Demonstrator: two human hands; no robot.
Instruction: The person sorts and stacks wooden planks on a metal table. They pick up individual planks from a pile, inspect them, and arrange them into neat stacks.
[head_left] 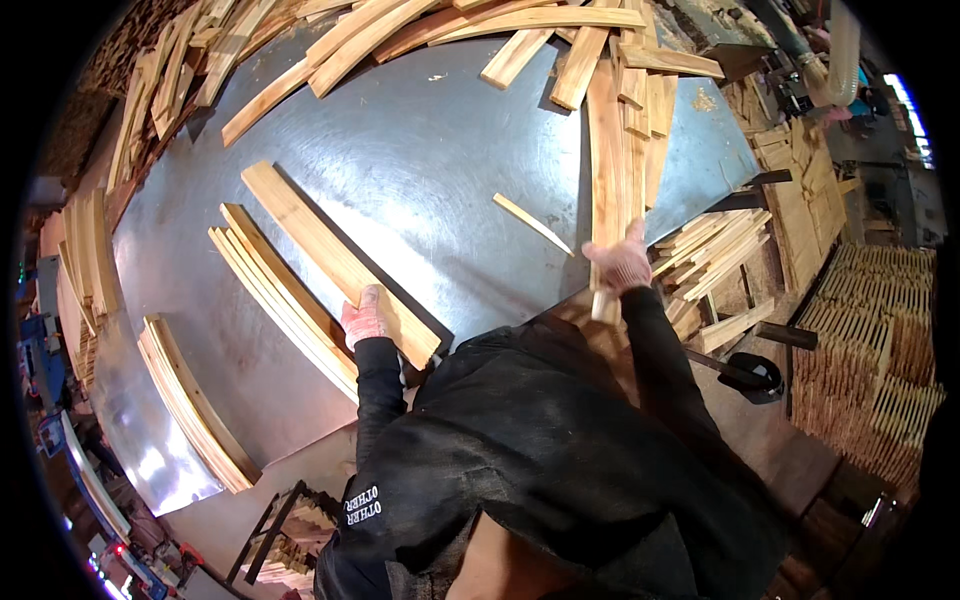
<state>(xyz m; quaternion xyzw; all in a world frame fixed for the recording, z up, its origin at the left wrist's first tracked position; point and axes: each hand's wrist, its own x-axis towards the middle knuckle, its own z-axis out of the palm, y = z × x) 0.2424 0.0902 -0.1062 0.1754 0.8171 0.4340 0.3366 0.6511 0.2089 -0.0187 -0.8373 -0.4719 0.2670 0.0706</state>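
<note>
My left hand (365, 318), in a reddish work glove, grips the left edge of a straight wooden board (320, 250) near its closer end, thumb on top. Just left of that board lies a group of curved wooden slats (283, 297) side by side. On the right, my right hand (620, 262) spans a long wooden board (606, 150), thumb on its left and fingers toward its right. The board's near end shows below the hand, past the table's edge. Between my hands lies a thin, pointed wood sliver (533, 224). Some fingertips of both hands are hidden.
A shiny metal table (430, 130) carries everything. Curved slats (195, 405) stand at its near left; loose boards (480, 30) pile along the far side. Stacked strips (715, 250) lie right of the table, beside a dark metal bar (785, 335) and tall wood stacks (850, 370).
</note>
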